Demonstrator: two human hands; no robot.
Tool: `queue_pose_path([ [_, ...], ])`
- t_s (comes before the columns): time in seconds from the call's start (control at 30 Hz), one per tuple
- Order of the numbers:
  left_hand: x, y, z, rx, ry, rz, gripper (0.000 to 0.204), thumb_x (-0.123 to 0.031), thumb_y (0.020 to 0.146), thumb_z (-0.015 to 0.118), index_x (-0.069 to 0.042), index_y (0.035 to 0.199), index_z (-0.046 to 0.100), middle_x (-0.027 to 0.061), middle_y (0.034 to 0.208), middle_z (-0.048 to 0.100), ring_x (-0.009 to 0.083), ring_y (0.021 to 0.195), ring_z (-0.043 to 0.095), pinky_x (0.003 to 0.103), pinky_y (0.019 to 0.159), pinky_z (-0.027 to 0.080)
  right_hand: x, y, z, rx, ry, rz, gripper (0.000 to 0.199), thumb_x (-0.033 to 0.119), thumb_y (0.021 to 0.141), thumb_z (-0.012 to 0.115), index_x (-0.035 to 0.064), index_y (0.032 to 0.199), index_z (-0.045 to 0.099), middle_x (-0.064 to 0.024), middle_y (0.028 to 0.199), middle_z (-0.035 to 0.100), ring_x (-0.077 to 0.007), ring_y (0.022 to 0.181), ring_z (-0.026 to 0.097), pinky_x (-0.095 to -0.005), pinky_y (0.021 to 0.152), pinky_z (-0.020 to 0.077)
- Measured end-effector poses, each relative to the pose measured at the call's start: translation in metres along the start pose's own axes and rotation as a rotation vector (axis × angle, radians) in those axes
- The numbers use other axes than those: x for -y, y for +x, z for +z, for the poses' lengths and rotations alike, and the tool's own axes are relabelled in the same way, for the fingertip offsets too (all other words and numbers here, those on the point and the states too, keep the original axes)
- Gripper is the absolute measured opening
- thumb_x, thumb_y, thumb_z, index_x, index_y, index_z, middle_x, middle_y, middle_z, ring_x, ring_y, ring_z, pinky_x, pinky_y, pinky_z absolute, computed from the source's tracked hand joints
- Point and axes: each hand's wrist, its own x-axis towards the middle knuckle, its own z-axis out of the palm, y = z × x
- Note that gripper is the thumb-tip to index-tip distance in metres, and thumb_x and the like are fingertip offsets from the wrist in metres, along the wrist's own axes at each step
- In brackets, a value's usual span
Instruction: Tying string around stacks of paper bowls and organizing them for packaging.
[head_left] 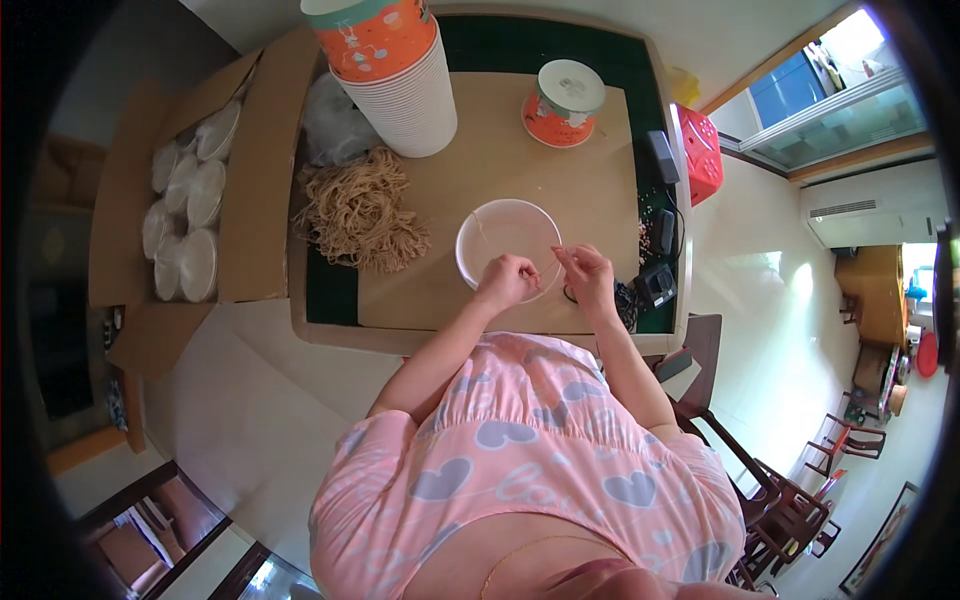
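Head view: my left hand (507, 281) and right hand (590, 277) are each pinched shut on a thin string (548, 258), slightly apart, over the near rim of the clear plastic lid (505, 240) lying on the cardboard sheet (500, 170). Risk, in my judgement: the string slips my fingertips, or the light lid shifts under a tug. String pile (362, 215) lies left.

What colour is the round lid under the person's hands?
The round plastic lid is clear, see-through; head view shows it best.
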Motion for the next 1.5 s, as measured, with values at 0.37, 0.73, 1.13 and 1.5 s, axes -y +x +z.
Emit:
queue_pose_path([
  [0.37,0.001,0.001,0.002,-0.057,0.068,-0.036,0.011,-0.016,0.073,0.070,-0.005,0.078,0.070,0.0109,0.067,0.066,0.0177,0.063,0.065,0.029,0.060,0.050,0.006,0.006,-0.023,-0.029,0.103,0.010,0.009,0.006,0.085,0.064,0.0008,0.091,0.069,-0.0032,0.080,0.068,-0.0088,0.062,0.060,-0.0193,0.053,0.0434],
  [0.73,-0.001,0.002,-0.001,-0.036,0.033,-0.064,0.011,-0.016,0.071,0.065,-0.007,0.074,0.070,0.0111,0.068,0.067,0.0236,0.064,0.066,0.033,0.061,0.052,0.029,0.004,-0.047,0.037,-0.177,-0.119,0.006,0.005,0.086,0.062,-0.0006,0.087,0.062,-0.0079,0.077,0.066,-0.0138,0.067,0.062,-0.0251,0.060,0.0485],
  [1.13,0.012,0.012,-0.029,0.239,-1.399,-0.137,0.017,-0.001,0.085,0.058,-0.003,0.099,0.047,0.0075,0.078,0.060,0.0139,0.063,0.059,0.028,0.059,0.049,0.031,0.018,-0.032,0.185,-0.338,-0.309,0.015,0.013,0.088,0.059,0.0006,0.083,0.054,-0.0145,0.076,0.056,-0.0270,0.064,0.054,-0.0339,0.058,0.0436],
  [1.5,-0.027,-0.010,-0.014,-0.323,0.366,0.471,0.007,-0.006,0.069,0.064,-0.011,0.073,0.066,0.0060,0.084,0.057,0.0257,0.083,0.054,0.038,0.075,0.046,0.005,0.029,-0.010,0.251,-0.643,-0.430,0.012,0.021,0.083,0.064,0.0091,0.085,0.064,-0.0109,0.088,0.057,-0.0319,0.076,0.061,-0.0406,0.066,0.0488],
])
